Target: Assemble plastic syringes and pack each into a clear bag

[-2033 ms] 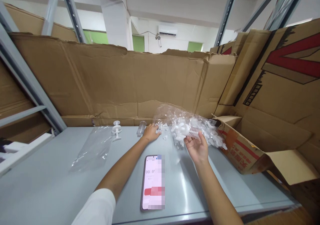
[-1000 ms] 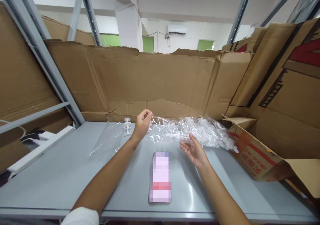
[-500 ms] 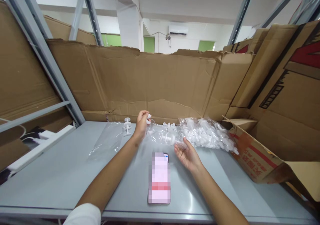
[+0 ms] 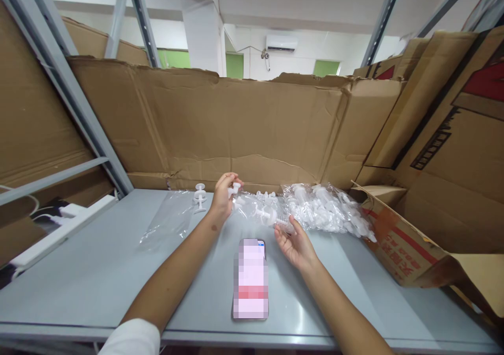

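Note:
My left hand point(image 4: 223, 197) is closed, with a small white plastic part point(image 4: 236, 187) between thumb and fingers. My right hand point(image 4: 294, 246) has its thumb and fingertips on the lower edge of a clear plastic bag point(image 4: 246, 208), which holds white plastic pieces, one of them long and ribbed. The other right fingers are half curled, palm up. Just behind that bag lie several small white pieces point(image 4: 266, 195). To the left of my left hand, white disc-ended plastic pieces point(image 4: 200, 197) rest beside a flat clear bag point(image 4: 167, 221).
A full bag of white parts point(image 4: 323, 210) lies at the right, against an open cardboard box point(image 4: 401, 239). A phone point(image 4: 251, 279) lies in front of my hands on the grey table point(image 4: 189, 302). Cardboard point(image 4: 244, 124) walls the back. A white power strip point(image 4: 66, 231) runs along the left.
The white part in my left hand has turned and now shows more above the fingers. My right hand stays at the bag's edge, almost unmoved.

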A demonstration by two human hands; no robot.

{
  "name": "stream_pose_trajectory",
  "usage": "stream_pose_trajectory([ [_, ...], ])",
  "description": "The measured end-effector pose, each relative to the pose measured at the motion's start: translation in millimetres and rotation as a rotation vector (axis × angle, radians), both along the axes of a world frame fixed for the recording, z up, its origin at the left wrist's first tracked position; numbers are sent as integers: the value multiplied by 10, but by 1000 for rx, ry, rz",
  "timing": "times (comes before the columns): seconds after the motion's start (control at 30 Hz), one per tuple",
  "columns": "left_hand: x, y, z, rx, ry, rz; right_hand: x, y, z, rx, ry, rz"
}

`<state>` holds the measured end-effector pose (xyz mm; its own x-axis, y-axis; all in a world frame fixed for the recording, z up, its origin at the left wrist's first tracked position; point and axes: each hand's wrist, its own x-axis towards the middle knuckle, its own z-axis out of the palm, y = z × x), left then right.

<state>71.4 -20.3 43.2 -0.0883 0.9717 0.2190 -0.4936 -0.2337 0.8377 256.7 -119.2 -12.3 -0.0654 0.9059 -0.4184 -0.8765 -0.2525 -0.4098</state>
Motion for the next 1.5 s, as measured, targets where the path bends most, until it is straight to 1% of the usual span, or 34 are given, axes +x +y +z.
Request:
stream_pose_trajectory([
  [0.2,-10,-12,33,6,-48,-21,12,0,-13,3,12,19],
  [0.3,-6,-20,71,32,-63,-62,4,1,-33,7,9,55],
  [0.43,1,-30,197,90,-92,-138,-27,-5,-56,6,18,113],
  [0.53,-39,-62,345,194,-61,-135,-29,-9,-53,-2,46,129],
  [0.6,-106,-101,429,279,8,-82,-13,-12,-43,8,65,135],
  [0.67,-206,-150,459,350,133,53,13,-15,-28,28,92,144],
  [0.73,-326,-203,411,353,292,233,40,-18,-10,52,117,147],
  [0.77,-387,-231,360,305,363,278,52,-20,-1,62,129,146],
  [0.8,-444,-262,297,223,421,263,63,-21,8,72,142,141],
  [0.83,-494,-295,229,107,444,190,71,-22,14,82,157,136],
  [0.87,-533,-331,160,-23,436,44,78,-23,20,91,172,130],
  [0.9,-561,-368,98,-124,401,-145,82,-23,23,96,184,125],
  [0.93,-576,-402,44,-191,351,-332,83,-24,25,99,191,121],
  [0.97,-580,-432,2,-230,304,-489,81,-25,27,101,189,119],
  [1.0,-576,-455,-27,-246,262,-597,77,-27,28,101,179,118],
  [1.03,-568,-468,-44,-248,232,-648,71,-29,29,99,161,119],
  [1.07,-559,-472,-51,-245,215,-649,64,-31,31,94,139,121],
  [1.17,-555,-442,-16,-232,251,-529,42,-38,37,63,40,106],
  [1.27,-584,-400,73,-243,383,-465,33,-37,32,54,-57,54],
  [1.37,-594,-360,159,-271,506,-423,33,-25,12,49,-73,43],
  [1.43,-577,-314,181,-271,585,-396,27,-14,-3,35,-71,56],
  [1.5,-547,-248,167,-245,650,-341,18,-6,-14,22,-68,70],
])
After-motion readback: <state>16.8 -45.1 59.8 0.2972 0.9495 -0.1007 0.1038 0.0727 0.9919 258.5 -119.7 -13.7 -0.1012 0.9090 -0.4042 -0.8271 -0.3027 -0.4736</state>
